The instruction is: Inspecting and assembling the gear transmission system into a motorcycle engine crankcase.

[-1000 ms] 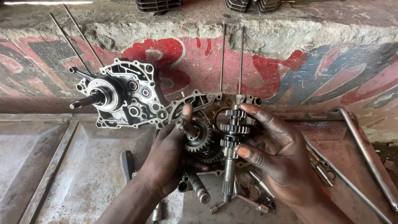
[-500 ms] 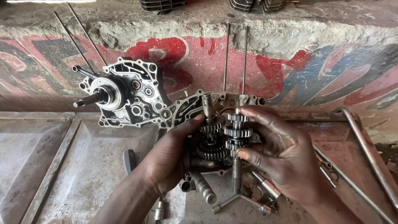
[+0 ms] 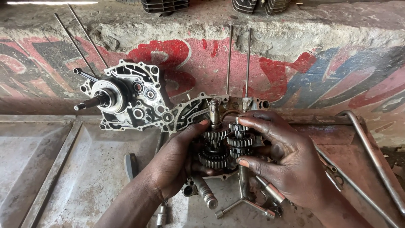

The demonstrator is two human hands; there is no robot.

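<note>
Head view in soft, even daylight, moderately bright. A glare strip [image 3: 50, 2] burns out at the upper left edge. Faint shadows gather beneath the fingers [image 3: 257, 124], among the gear clusters [image 3: 228, 145]. Focus is sharp throughout; mild wide-angle bending shows at the edges.

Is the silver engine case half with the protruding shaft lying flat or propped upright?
Propped upright: the silver engine case half leans against the painted wall, shaft pointing sideways.
</note>
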